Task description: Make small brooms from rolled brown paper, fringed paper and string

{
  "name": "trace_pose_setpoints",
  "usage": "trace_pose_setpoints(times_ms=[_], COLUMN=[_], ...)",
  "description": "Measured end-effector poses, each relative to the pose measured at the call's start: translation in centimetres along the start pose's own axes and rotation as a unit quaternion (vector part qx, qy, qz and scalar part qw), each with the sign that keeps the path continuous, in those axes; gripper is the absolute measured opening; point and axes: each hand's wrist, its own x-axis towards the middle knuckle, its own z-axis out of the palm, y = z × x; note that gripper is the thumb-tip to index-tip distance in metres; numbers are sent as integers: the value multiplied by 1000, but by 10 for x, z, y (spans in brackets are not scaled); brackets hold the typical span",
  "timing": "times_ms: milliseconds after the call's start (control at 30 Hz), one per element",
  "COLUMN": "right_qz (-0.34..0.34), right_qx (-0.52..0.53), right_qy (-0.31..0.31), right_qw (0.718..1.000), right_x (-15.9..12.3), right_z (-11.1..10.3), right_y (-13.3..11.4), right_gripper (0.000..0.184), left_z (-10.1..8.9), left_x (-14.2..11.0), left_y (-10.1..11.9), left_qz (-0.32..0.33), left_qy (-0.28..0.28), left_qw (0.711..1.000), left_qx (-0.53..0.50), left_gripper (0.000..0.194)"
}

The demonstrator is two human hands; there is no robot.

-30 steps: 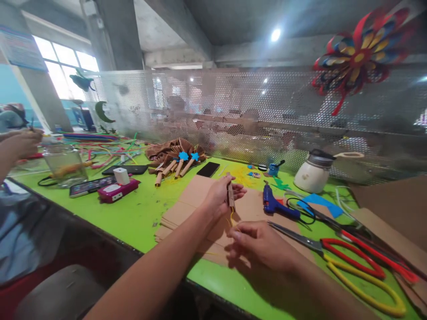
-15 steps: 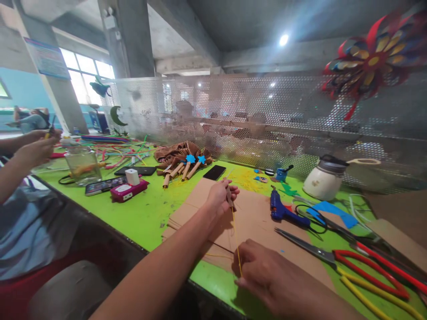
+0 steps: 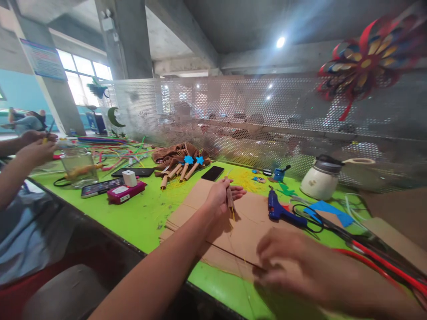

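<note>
My left hand (image 3: 223, 196) is closed round a small brown paper roll (image 3: 230, 196), held upright over a stack of brown cardboard sheets (image 3: 247, 231). A short yellow strand (image 3: 232, 214) hangs from the roll's lower end. My right hand (image 3: 289, 261) hovers low over the near edge of the cardboard. It is smeared by motion, and whether it holds anything does not show. A blue glue gun (image 3: 281, 209) lies on the cardboard to the right of my left hand.
The green table (image 3: 143, 213) carries finished rolls with blue stars (image 3: 182, 166), a black phone (image 3: 212, 173), a pink box (image 3: 126, 192), a jar (image 3: 79, 165), a white pot (image 3: 320, 178), and red and yellow tubing (image 3: 383, 260). Another person's hands (image 3: 33, 149) work at far left. A perforated metal screen (image 3: 253, 120) backs the table.
My right hand pulled the yellow strand down out of the roll toward the table edge, then swung right and became blurred. The strand below the roll is now short. My left hand barely moved.
</note>
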Motion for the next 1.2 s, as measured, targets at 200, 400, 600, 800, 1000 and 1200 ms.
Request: trace_pose_setpoints(times_ms=[200, 400, 600, 800, 1000, 1200], right_qz=[190, 134, 128, 160, 158, 158], right_qx=[184, 387, 462, 452, 471, 478], right_qy=[310, 199, 177, 216, 209, 162], right_qw=[913, 890, 859, 850, 842, 848], right_x=[16, 40, 40, 43, 45, 42], right_z=[-12, 27, 40, 48, 51, 50], right_y=[43, 28, 22, 22, 29, 34], right_gripper=[34, 35, 40, 40, 41, 40], left_z=[19, 31, 27, 28, 28, 24], left_x=[-22, -45, -47, -48, -45, -36], left_y=[-7, -7, -8, -13, -15, -15], left_qz=[143, 145, 70, 16, -6, 18], left_qy=[-120, -234, -255, -237, -225, -204], left_qw=[977, 951, 961, 971, 974, 979], left_qx=[105, 141, 76, 2, -8, 13], left_gripper=[3, 4, 6, 4, 6, 6])
